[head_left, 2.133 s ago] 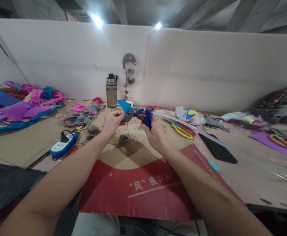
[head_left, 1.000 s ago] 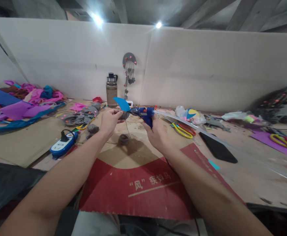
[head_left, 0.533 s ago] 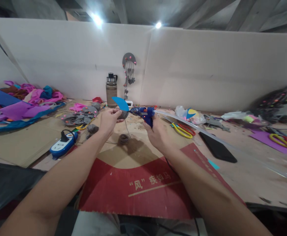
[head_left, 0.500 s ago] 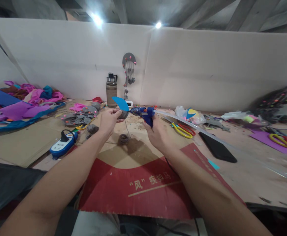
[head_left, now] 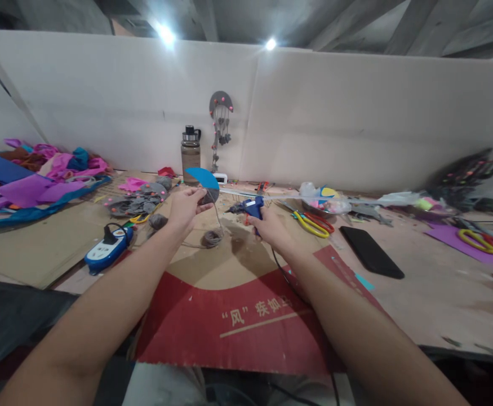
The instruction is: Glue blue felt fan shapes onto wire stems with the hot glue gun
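Glue gun [head_left: 252,206] sits lower and nearer than half a second ago, its nozzle now clear of the blue piece [head_left: 204,177], which it was pointing at closely then. The right hand [head_left: 274,226] has its fingers wrapped round the gun's handle; whether one presses the trigger I cannot tell. The left hand [head_left: 185,207] pinches the grey disc [head_left: 212,196] between thumb and fingers, with the blue piece rising at the disc's far edge; both are at the middle of the scene, held above the table. The blue piece lies flatter than before, and more of the disc shows. The clear stick [head_left: 267,195], which slanted toward the near right, now runs almost level toward the right, on the far side of the gun; where it meets the gun is unclear.

Counted out: one gun with one black cord [head_left: 283,272], one blue piece and one disc in hand, one yarn coil [head_left: 212,238] just nearer than the disc, one bottle [head_left: 191,158] on the far side, one phone [head_left: 371,252] on the right, one power strip [head_left: 106,251] with one plug [head_left: 110,234] on the left, and two yellow-and-red scissors, a middle-right pair [head_left: 311,224] and a far-right pair [head_left: 478,241].
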Motion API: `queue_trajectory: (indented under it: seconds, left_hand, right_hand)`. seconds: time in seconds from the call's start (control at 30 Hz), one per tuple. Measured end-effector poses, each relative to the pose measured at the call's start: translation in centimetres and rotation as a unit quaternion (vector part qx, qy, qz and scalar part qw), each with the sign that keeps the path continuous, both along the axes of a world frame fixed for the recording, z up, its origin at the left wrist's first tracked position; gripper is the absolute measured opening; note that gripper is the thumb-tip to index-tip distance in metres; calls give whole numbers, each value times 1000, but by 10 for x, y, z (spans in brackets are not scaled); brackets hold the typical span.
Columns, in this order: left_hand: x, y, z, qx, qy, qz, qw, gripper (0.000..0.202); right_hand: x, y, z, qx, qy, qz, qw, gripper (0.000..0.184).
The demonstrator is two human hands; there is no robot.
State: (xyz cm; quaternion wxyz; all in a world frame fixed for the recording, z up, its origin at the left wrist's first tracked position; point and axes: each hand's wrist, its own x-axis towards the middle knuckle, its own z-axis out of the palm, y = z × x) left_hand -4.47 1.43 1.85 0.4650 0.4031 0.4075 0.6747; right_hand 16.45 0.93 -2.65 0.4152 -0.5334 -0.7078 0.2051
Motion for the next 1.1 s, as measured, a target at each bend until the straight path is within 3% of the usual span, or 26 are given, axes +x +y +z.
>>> queue_trajectory:
  seconds: [0.1,0.23,0.3,0.4,0.5,0.67,0.83,1.1]
  left_hand:
    - [3,0,-2,27,46,16,998,20]
    - [7,-5,-3,76,147,49,985,20]
    - [10,-9,-1,96,206,66,972,18]
    - [13,-16,-1,133,299,98,940,14]
    - [17,-19,-2,153,339,95,923,13]
    - [22,-21,-5,131,342,66,928,14]
    - [23,-20,-4,82,250,28,964,17]
    - [18,-13,-6,60,218,-10,974,24]
  right_hand:
    - [7,3,-5,-89,-58,-22,994,15]
    - [9,1,-1,68,-143,-94,983,18]
    - [1,-3,3,77,-97,-65,990,17]
    - [-22,-10,7,0,64,25,998,25]
    - [-46,-18,9,-66,236,107,964,33]
    - [-55,-26,14,-159,348,171,908,27]
    - [-43,-28,20,-145,347,118,919,22]
    - [-35,-22,24,-98,347,61,931,24]
